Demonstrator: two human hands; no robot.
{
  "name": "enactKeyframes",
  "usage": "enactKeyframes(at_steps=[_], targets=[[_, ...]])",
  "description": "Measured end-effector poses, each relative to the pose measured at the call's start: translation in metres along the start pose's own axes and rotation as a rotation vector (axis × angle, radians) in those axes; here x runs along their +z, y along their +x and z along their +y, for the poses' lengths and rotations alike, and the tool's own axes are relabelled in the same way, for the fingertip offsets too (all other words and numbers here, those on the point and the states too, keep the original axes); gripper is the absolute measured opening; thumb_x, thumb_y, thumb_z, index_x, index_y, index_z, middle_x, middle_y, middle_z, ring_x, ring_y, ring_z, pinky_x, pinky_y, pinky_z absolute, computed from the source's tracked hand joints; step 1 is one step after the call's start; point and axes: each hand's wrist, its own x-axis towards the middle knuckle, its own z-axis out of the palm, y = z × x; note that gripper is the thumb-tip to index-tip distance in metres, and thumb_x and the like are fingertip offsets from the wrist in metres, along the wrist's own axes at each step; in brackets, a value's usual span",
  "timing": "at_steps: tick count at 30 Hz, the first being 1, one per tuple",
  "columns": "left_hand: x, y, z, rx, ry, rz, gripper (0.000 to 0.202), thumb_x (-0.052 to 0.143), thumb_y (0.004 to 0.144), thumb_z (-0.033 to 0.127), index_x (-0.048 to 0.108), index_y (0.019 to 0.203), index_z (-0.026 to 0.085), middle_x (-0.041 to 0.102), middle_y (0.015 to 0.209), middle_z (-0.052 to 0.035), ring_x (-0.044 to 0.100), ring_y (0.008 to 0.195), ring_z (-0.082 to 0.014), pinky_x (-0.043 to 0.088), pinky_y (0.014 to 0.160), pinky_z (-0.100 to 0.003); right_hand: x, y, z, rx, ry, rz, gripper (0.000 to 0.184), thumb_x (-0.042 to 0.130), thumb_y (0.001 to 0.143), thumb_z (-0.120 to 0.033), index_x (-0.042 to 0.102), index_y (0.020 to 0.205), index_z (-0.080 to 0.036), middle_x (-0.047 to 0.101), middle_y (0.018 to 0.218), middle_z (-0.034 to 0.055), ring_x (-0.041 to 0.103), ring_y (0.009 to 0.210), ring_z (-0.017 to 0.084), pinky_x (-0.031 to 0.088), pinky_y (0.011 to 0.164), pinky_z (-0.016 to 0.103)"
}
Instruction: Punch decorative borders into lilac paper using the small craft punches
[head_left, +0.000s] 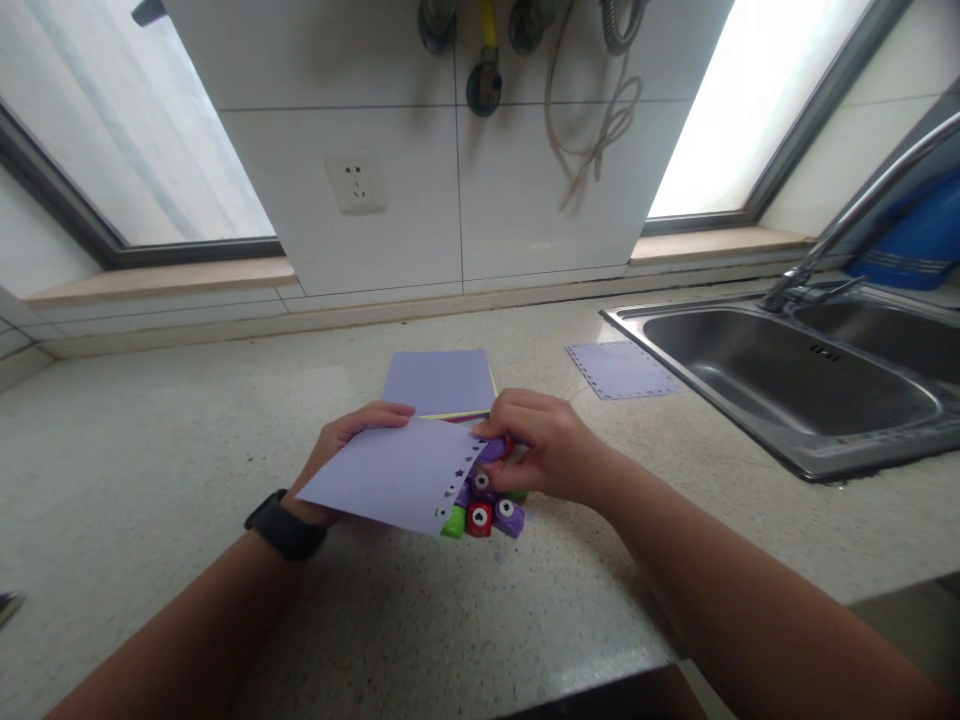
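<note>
My left hand [367, 425] grips a lavender sheet of paper [390, 470] by its far left side, thumb on top. Small star and other shapes are punched along the sheet's right edge. At that edge's far corner my right hand [544, 445] is closed on a purple craft punch [493, 449]. Below it on the counter sit several small craft punches, among them a red punch [480, 518], a purple punch [509, 516] and a green punch [454, 522], partly covered by the sheet. Behind the hands lies a stack of coloured paper [439, 380], lavender on top.
Another lavender sheet [622, 369] with punched edges lies on the speckled counter [187, 420], left of the steel sink [780, 370]. A tap [847, 210] rises behind the sink. A wall socket [355, 184] and pipe fittings [484, 85] are on the tiled wall.
</note>
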Motion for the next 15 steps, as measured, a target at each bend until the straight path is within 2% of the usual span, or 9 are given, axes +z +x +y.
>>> enactKeyframes(at_steps=[5,15], targets=[[0.0022,0.0003,0.0058,0.002,-0.023,-0.015,0.028,0.086,0.072,0.033,0.082,0.100,0.029,0.074,0.123,-0.0086,0.067,0.117,-0.0319,0.052,0.102,-0.042,-0.0010,-0.0005,0.0007,-0.012,-0.009,-0.002,0.018,0.074,0.074,-0.017,0.066,0.090,-0.018,0.063,0.076,0.0013,0.056,0.068,0.015,0.044,0.061,0.028],[0.0020,0.0000,0.0068,0.007,-0.016,-0.001,0.028,0.084,0.074,0.032,0.082,0.101,0.027,0.074,0.123,-0.0096,0.067,0.117,-0.0317,0.052,0.101,-0.042,-0.0028,0.0002,0.0012,-0.023,-0.030,-0.015,0.016,0.074,0.080,-0.019,0.068,0.094,-0.018,0.065,0.078,0.0026,0.059,0.070,0.016,0.047,0.064,0.029]])
